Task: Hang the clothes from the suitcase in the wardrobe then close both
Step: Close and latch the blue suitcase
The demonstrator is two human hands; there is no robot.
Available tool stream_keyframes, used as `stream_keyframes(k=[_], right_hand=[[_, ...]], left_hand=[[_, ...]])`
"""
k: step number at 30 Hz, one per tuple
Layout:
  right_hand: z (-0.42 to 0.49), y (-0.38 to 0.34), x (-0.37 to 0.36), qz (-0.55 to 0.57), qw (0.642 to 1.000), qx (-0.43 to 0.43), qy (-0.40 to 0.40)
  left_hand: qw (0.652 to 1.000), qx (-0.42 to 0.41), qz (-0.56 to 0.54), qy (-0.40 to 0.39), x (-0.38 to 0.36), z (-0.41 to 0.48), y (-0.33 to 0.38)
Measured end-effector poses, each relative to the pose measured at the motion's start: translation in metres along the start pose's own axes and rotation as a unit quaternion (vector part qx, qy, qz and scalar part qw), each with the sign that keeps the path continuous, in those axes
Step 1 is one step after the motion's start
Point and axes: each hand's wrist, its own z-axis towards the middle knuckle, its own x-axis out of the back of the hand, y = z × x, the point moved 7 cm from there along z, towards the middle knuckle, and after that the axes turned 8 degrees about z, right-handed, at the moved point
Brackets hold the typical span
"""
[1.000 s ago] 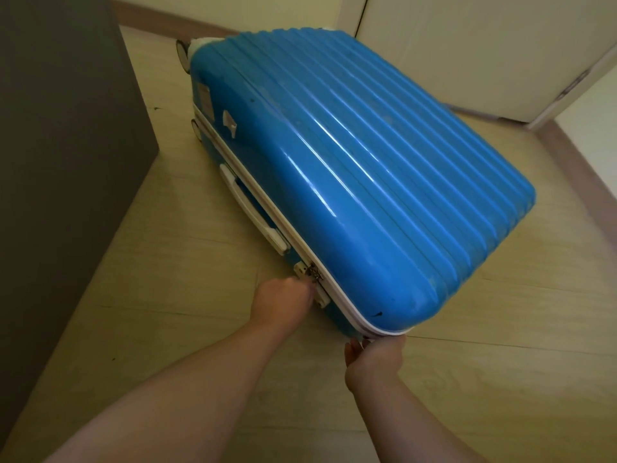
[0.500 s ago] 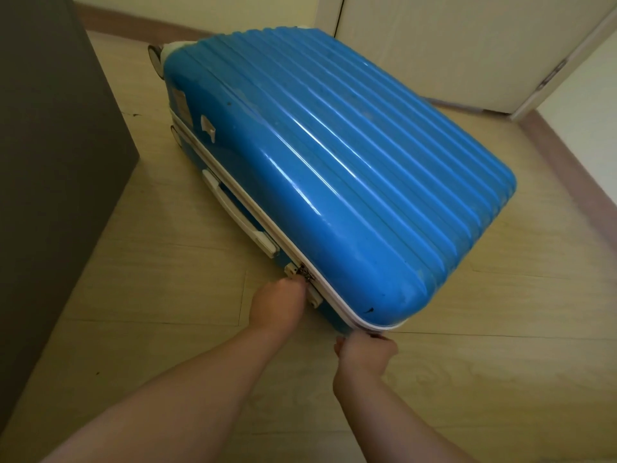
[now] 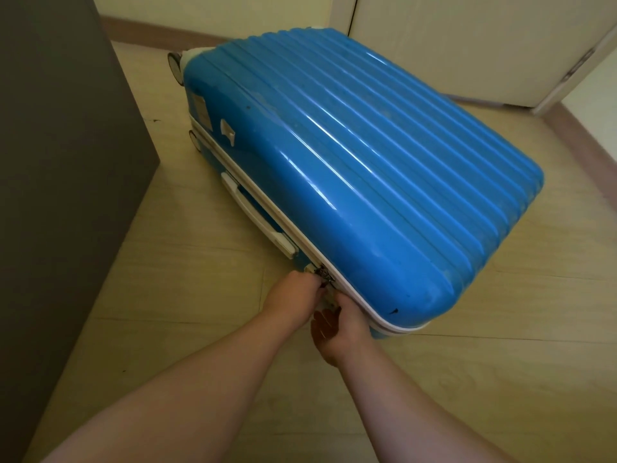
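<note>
Pale wood floor (image 3: 200, 295) w/ blue suitcase (image 3: 350, 168) lying flat, lid down (dark cabinet (image 3: 60, 162) to its left). Left hand (image 3: 293, 297) fingers curled on zipper pulls (image 3: 323, 278) at near corner; right hand (image 3: 340, 325) touches the rim just beside it, grip unclear.

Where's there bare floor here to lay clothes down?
Bare floor lies between the dark cabinet and the suitcase, and more on the suitcase's right, toward the wall. It is crowded at the near corner, where left hand and right hand meet at the zip.
</note>
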Motion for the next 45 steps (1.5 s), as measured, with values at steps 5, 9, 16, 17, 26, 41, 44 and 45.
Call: stream_keyframes(k=[5, 9, 16, 17, 26, 41, 44, 45], right_hand=[[0.017, 0.002, -0.005, 0.085, 0.996, -0.025, -0.034], [0.019, 0.006, -0.003, 0.050, 0.998, 0.017, -0.046], [0.018, 0.001, -0.004, 0.044, 0.995, 0.068, -0.053], [0.018, 0.001, -0.004, 0.045, 0.995, 0.069, -0.052], [0.016, 0.001, -0.004, 0.043, 0.996, 0.066, -0.042], [0.020, -0.013, 0.005, -0.002, 0.997, 0.076, -0.024], [0.016, -0.012, 0.005, -0.013, 0.997, 0.074, -0.020], [0.014, -0.010, 0.006, -0.015, 0.997, 0.077, -0.019]], left_hand=[[0.990, -0.035, 0.134, 0.003, 0.004, -0.003, 0.009], [0.980, -0.049, 0.192, 0.014, 0.007, -0.006, 0.010], [0.976, -0.069, 0.206, 0.017, 0.001, -0.008, 0.022], [0.976, -0.061, 0.206, 0.024, 0.003, -0.008, 0.021], [0.975, -0.042, 0.213, 0.045, 0.001, -0.006, 0.021], [0.994, -0.017, -0.090, -0.055, -0.010, 0.019, 0.007], [0.994, 0.002, -0.088, -0.069, -0.014, 0.014, 0.007], [0.993, 0.009, -0.090, -0.079, -0.016, 0.013, 0.006]])
